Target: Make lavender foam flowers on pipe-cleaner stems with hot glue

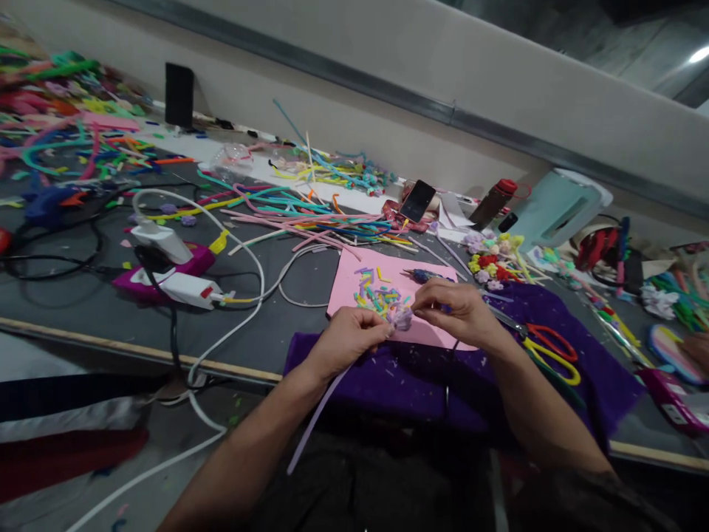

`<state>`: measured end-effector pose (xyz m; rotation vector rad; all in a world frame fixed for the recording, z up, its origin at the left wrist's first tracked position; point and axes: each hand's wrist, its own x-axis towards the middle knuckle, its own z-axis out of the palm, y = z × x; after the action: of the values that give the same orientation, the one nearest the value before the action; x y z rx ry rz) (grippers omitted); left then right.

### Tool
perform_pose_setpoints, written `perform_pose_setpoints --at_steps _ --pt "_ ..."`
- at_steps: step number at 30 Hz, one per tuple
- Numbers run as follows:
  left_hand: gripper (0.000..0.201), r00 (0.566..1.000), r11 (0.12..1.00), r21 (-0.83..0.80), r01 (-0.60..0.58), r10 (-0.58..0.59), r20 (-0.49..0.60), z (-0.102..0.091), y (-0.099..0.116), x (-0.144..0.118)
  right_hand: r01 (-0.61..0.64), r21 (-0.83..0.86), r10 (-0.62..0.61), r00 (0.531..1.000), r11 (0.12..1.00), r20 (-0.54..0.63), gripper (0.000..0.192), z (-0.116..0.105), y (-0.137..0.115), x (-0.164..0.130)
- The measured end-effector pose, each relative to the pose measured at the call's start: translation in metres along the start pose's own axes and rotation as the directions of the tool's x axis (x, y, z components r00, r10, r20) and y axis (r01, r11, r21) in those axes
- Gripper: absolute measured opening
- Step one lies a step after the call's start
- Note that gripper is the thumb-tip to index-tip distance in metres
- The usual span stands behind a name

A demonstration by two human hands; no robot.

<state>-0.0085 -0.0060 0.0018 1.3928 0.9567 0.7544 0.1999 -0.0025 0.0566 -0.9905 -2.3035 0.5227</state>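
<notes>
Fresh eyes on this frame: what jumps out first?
Both hands meet at centre: the left hand and right hand pinch a small lilac foam flower, with a lilac strip trailing down from the left hand. Under them lie a pink foam sheet dotted with coloured cuttings and a purple cloth. A sprawl of coloured foam strips covers the grey table behind, and red and yellow scissors rest at right.

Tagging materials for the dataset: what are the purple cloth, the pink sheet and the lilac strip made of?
Purple cloth: looks like felt or fleece, matte, fuzzy, holding lint. Pink sheet: probably craft foam or card, flat, matte, clean-cut edges. Lilac strip, held in the left hand: likely soft foam or plastic, bending freely.
</notes>
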Motion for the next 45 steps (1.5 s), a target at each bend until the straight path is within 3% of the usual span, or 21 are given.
perform_pose_setpoints --at_steps 13,32,41,45 --pt "0.021 0.999 0.99 0.132 -0.047 0.045 0.018 0.001 -0.002 0.0 0.137 -0.134 -0.12 0.985 0.982 0.126 0.012 0.002 -0.007 0.007" --pt "0.018 0.998 0.993 0.1 -0.057 0.054 0.025 0.001 -0.004 0.0 0.162 -0.29 -0.097 0.969 0.943 0.227 0.013 0.004 -0.01 0.01" --pt "0.02 1.0 0.998 0.061 -0.021 0.02 0.022 0.001 -0.002 -0.001 0.182 -0.306 -0.115 0.968 0.935 0.224 0.015 0.006 -0.011 0.012" --pt "0.024 1.0 1.0 0.016 -0.006 0.006 -0.02 -0.001 0.001 -0.001 0.139 -0.231 -0.113 0.986 0.963 0.126 0.02 -0.001 -0.012 0.008"
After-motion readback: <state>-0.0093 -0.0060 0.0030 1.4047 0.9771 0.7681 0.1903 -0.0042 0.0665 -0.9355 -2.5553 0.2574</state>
